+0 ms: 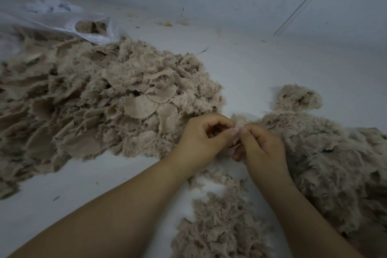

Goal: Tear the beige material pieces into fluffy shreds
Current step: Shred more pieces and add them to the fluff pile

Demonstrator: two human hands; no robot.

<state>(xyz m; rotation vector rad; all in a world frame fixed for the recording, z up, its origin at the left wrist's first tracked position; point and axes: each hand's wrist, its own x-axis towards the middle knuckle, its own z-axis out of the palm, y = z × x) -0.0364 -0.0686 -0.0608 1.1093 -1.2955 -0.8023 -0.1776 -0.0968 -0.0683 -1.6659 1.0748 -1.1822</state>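
Head camera view, looking down at two bare forearms reaching over a pale white counter [240,65]. Both hands meet at the centre, fingertips almost touching. The left hand [202,140] and the right hand [261,148] each pinch one small beige piece [237,130] between thumb and curled fingers, holding it from opposite sides, a grip that suits pulling it apart.

A large heap of untorn beige pieces [100,98], many of them flat and rounded with fringed edges, lies to the left, within easy reach of the left hand. Fluffy shreds [326,153] pile up to the right, behind and beside the right hand, with a smaller drift of shreds [219,222] between the forearms. The split suggests supply on one side, finished work on the other.

At the far left, a clear plastic bag [62,16] lies on its side, mouth open toward the heap, with more beige material [92,26] visible inside.
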